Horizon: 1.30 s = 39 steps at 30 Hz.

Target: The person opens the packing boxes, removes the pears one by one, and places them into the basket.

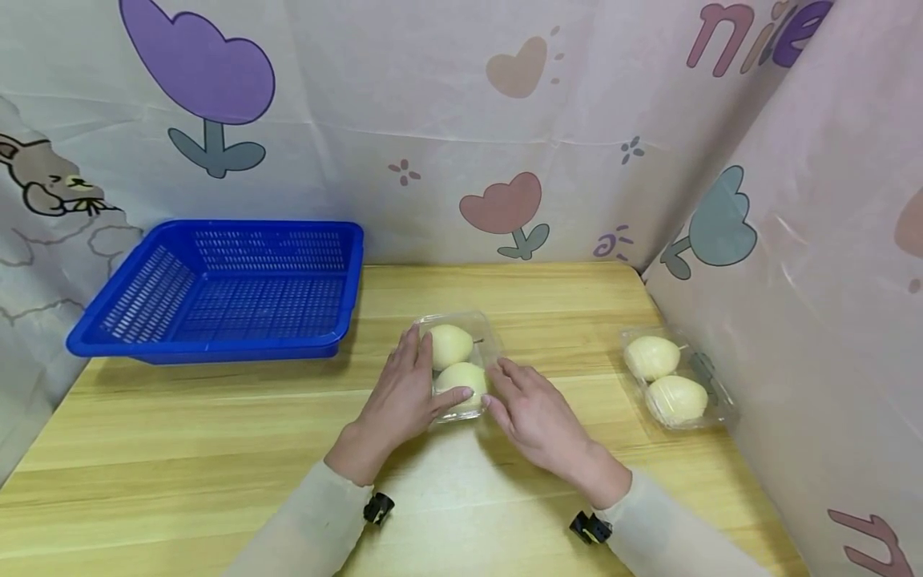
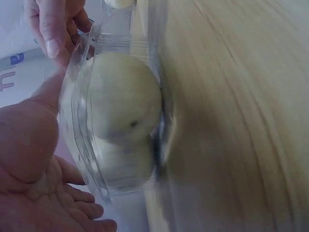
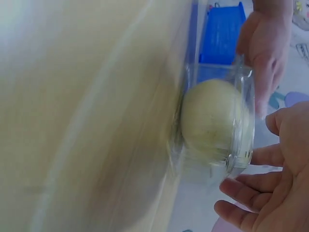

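Observation:
A clear plastic clamshell box (image 1: 487,330) with two pale yellow pears (image 1: 452,344) in it sits on the table in front of me. My left hand (image 1: 401,394) lies along the box's left side, fingers straight and thumb reaching over the top at the near end. At the right side, the fingertips of my right hand (image 1: 539,418) touch the box edge, fingers loosely bent. In the left wrist view the lid (image 2: 79,116) lies over the pears (image 2: 123,94). The right wrist view shows the right fingers (image 3: 246,191) by a lid corner.
On the right, a second clear box (image 1: 723,410) with two pears (image 1: 676,399) stands near the patterned cloth (image 1: 815,336). A blue plastic basket (image 1: 349,280) stands at the back left of the wooden table (image 1: 180,449). More patterned cloth hangs behind and at the left.

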### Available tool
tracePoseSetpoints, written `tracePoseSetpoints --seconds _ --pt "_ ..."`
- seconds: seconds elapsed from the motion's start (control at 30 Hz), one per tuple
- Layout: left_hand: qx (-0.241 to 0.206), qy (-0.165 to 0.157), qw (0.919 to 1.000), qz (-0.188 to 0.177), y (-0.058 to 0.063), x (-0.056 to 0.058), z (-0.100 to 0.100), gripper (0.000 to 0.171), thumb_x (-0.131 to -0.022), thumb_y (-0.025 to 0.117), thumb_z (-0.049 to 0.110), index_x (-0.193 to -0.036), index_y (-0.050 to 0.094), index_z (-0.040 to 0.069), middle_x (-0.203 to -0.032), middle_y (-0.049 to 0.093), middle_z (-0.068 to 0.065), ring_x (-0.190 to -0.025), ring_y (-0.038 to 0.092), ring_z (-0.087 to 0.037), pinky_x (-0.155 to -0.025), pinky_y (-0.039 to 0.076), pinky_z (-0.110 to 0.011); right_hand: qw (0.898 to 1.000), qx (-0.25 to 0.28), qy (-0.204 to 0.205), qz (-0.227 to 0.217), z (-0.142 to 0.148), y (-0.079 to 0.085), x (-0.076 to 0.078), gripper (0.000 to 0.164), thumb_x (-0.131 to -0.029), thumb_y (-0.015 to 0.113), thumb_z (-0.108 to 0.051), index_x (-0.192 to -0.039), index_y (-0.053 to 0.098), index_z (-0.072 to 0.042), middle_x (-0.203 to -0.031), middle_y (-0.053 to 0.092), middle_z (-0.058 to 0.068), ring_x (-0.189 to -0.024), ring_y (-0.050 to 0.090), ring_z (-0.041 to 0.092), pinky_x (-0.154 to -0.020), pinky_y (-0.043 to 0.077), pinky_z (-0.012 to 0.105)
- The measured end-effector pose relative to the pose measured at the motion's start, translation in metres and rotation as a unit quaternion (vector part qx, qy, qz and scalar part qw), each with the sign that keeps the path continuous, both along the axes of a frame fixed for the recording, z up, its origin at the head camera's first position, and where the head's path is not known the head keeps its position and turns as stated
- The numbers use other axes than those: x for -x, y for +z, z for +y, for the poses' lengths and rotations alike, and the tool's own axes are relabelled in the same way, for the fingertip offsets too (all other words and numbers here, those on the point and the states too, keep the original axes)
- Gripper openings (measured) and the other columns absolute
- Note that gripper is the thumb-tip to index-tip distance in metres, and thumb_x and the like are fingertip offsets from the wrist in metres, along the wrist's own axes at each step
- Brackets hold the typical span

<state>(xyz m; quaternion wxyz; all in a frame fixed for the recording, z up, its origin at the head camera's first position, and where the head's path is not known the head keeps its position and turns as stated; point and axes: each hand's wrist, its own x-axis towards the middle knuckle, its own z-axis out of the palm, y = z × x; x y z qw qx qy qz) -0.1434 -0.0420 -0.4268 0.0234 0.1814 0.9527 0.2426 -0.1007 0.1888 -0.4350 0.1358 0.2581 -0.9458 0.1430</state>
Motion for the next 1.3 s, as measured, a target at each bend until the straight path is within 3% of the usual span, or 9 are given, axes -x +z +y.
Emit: tracePoseSetpoints --seconds 0.17,0.3,0.47,0.7,0.87,1.07,1.3 --pt "0.032 -0.009 0.9991 0.025 0.008 -0.009 0.008 0.081 -0.105 0.063 0.047 -0.157 0.038 -0.01 -0.169 0.023 -0.033 -0.159 0.02 -0.047 -0.128 0.024 -0.061 1.0 0.004 0.014 0.02 -0.003 0.001 -0.009 0.043 -0.106 0.062 -0.028 -0.138 0.065 0.001 -0.143 0.062 0.028 -0.126 0.066 0.04 -0.108 0.055 0.053" --pt "0.046 -0.022 0.9973 0.053 0.009 -0.017 0.015 0.069 -0.108 0.059 0.04 -0.153 0.045 -0.01 -0.165 0.033 -0.034 -0.157 0.026 -0.049 -0.127 0.027 -0.061 0.998 0.023 0.032 0.044 -0.002 0.004 -0.003 0.037 -0.105 0.063 -0.023 -0.131 0.069 0.002 -0.135 0.068 0.025 -0.123 0.069 0.038 -0.106 0.056 0.052" --pt "0.069 -0.031 0.9937 0.082 0.002 -0.022 0.017 0.084 -0.104 0.058 0.056 -0.153 0.045 -0.011 -0.163 0.035 -0.035 -0.156 0.026 -0.051 -0.127 0.028 -0.062 0.998 0.044 0.047 0.023 0.004 0.011 0.03 0.039 -0.107 0.058 -0.022 -0.135 0.066 0.004 -0.137 0.068 0.024 -0.127 0.066 0.039 -0.111 0.052 0.052" --pt "0.105 -0.068 0.9841 0.126 0.0 -0.038 0.025 0.083 -0.102 0.058 0.061 -0.151 0.051 -0.007 -0.16 0.042 -0.032 -0.154 0.034 -0.049 -0.124 0.028 -0.067 0.996 0.013 0.047 -0.077 0.001 0.019 0.087 0.053 -0.113 0.046 -0.032 -0.155 0.048 0.0 -0.165 0.042 0.021 -0.153 0.041 0.038 -0.128 0.031 0.052" --pt "0.104 -0.081 0.9846 0.114 0.003 -0.051 0.033 0.083 -0.102 0.058 0.063 -0.153 0.05 -0.003 -0.162 0.041 -0.029 -0.155 0.033 -0.047 -0.124 0.022 -0.073 0.989 -0.013 0.065 -0.13 -0.008 0.018 0.111 0.058 -0.115 0.037 -0.039 -0.161 0.041 -0.004 -0.171 0.033 0.015 -0.159 0.031 0.031 -0.132 0.023 0.046" --pt "0.113 -0.087 0.9855 0.093 0.005 -0.054 0.031 0.082 -0.103 0.053 0.063 -0.157 0.046 0.002 -0.166 0.038 -0.024 -0.157 0.031 -0.043 -0.126 0.019 -0.071 0.984 -0.015 0.063 -0.166 -0.008 0.01 0.118 0.06 -0.116 0.032 -0.042 -0.163 0.038 -0.005 -0.169 0.037 0.015 -0.16 0.03 0.031 -0.132 0.022 0.045" --pt "0.105 -0.065 0.9877 0.096 0.007 -0.048 0.013 0.077 -0.105 0.053 0.06 -0.155 0.05 0.002 -0.164 0.042 -0.021 -0.155 0.034 -0.043 -0.124 0.02 -0.074 0.988 -0.005 0.058 -0.142 0.005 0.002 0.103 0.061 -0.116 0.035 -0.039 -0.163 0.034 -0.001 -0.168 0.038 0.019 -0.157 0.035 0.035 -0.13 0.026 0.049"
